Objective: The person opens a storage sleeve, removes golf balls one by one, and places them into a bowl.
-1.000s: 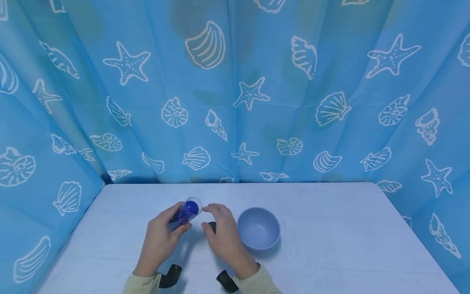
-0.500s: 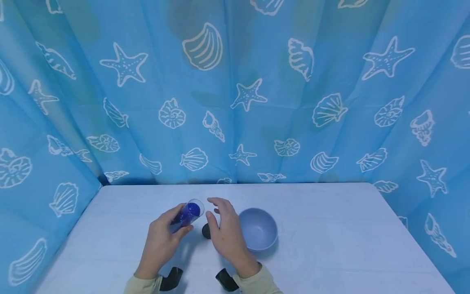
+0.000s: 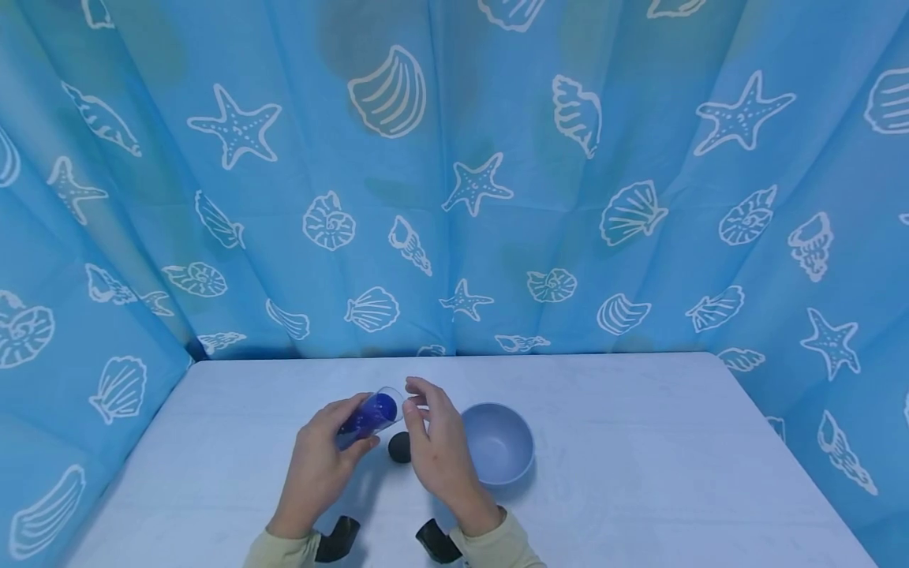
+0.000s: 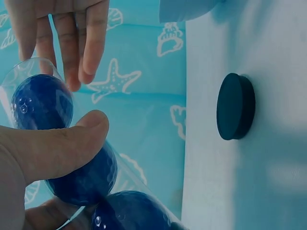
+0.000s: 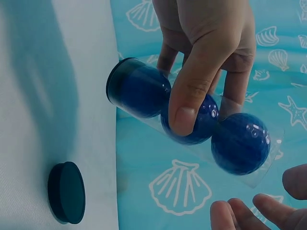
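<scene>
- Balls (image 5: 205, 120), three blue ones, sit in a row inside the clear tube (image 5: 144, 91) in the right wrist view; the head view shows only one well.
- Bowl (image 3: 499, 444) shows whole only in the head view, just beside the right hand (image 3: 442, 450).
- Left hand (image 3: 319, 465) wraps thumb and fingers round the tipped tube, its mouth near the right hand's loose, bare fingers.
- Black lid (image 3: 399, 448) lies between the hands, on the table (image 3: 625, 457).

The head view is evenly bright, with soft shadows upon the table (image 3: 639, 457); both wrist views are dimmer (and rather teal), with small glints on the blue balls (image 5: 240, 146).
</scene>
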Motion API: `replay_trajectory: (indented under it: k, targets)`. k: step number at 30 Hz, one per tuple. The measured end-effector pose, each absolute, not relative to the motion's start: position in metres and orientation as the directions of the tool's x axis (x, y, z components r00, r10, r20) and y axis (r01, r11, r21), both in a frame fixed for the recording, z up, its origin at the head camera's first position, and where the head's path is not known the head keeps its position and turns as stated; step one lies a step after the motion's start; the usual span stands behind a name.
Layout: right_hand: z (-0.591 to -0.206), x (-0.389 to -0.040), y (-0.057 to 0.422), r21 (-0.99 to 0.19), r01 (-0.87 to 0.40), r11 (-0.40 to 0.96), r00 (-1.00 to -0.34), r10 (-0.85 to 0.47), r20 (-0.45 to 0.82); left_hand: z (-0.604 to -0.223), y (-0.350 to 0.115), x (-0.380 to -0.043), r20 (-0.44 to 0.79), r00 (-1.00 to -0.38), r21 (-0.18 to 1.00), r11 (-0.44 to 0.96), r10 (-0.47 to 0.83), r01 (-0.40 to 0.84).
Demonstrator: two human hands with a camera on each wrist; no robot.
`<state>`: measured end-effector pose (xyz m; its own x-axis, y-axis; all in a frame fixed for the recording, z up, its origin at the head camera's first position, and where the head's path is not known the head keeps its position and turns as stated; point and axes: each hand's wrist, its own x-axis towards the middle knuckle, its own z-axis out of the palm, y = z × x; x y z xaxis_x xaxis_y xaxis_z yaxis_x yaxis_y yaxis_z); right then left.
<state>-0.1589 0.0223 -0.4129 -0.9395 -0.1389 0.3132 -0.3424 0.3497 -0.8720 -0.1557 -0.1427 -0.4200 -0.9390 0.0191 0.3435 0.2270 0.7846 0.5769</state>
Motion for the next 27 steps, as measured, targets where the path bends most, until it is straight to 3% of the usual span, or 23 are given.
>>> replay_trajectory:
  k: [10, 27]
  targets:
    - [-0.412, -0.159, 0.025, -0.892, -0.303, 0.336, -0.953, -0.120, 0.279, -0.415, -0.135, -0.157, 0.321, -0.947, 0.516, 0.838, 0.003, 0.177]
    - [-0.409, -0.163, 0.031, -0.905, -0.246, 0.346, -0.969, -0.094, 0.227, -0.408, -0.129, -0.161, 0.346, -0.938, 0.441, 0.876, 0.033, 0.194]
